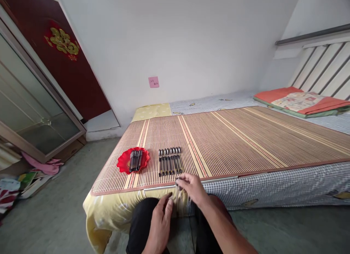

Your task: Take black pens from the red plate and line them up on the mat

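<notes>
Several dark pens [170, 161] lie side by side in a row on the striped bamboo mat [232, 141] near the bed's front edge. A red plate [121, 163] to their left holds several more pens [135, 160]. My right hand [191, 188] hovers at the mat's edge just below the row, fingers pinched on a small dark thing that looks like a pen end. My left hand [160, 219] rests lower, by my knee, fingers loosely extended and holding nothing.
The bed [273, 188] has a checked sheet and a yellow cover at the corner. A folded orange blanket [298, 100] lies at the far right. A glass cabinet [32, 111] and floor clutter [24, 181] stand at the left.
</notes>
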Demonstrator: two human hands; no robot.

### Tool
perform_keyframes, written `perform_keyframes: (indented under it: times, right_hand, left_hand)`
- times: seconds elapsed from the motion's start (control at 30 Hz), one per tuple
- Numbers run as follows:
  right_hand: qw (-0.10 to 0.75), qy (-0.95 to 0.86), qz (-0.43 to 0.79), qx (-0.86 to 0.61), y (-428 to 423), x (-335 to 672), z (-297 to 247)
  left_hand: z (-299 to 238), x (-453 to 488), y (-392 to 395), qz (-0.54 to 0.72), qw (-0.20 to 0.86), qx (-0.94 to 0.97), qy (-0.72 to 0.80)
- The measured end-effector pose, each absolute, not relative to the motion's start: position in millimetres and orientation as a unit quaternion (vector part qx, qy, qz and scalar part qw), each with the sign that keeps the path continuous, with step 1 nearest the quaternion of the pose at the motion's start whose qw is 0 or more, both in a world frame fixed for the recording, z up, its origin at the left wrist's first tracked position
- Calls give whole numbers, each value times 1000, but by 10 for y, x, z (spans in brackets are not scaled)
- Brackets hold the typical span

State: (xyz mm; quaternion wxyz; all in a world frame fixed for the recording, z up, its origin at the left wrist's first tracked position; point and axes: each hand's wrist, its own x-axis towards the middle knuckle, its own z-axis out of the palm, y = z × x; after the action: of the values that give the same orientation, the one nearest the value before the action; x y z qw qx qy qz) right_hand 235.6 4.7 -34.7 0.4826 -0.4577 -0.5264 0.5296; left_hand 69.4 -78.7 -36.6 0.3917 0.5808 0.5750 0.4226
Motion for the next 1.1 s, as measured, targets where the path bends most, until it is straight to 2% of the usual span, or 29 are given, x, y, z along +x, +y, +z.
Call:
perform_keyframes:
  times: [0.1, 0.2, 0.43, 0.77, 1.1]
  right_hand:
    - [482, -540, 470, -506, 524, 2684, -334]
    - [433, -539, 436, -576, 1016, 2873, -332]
    - [362, -536, 397, -651, 1716, 2765, -446]
    - [312, -577, 323, -682, 1789, 2635, -580]
    - [299, -612, 266, -682, 1400, 2683, -623]
  left_hand:
    - [-576, 373, -754, 414, 297, 593, 623]
    - [-819, 75, -728, 411, 204, 602, 653]
    - [-1110, -51, -709, 403, 92, 657, 630]
    - [-1052, -29, -677, 403, 74, 662, 627]
    - [-1074, -41, -668, 400, 75, 661, 631]
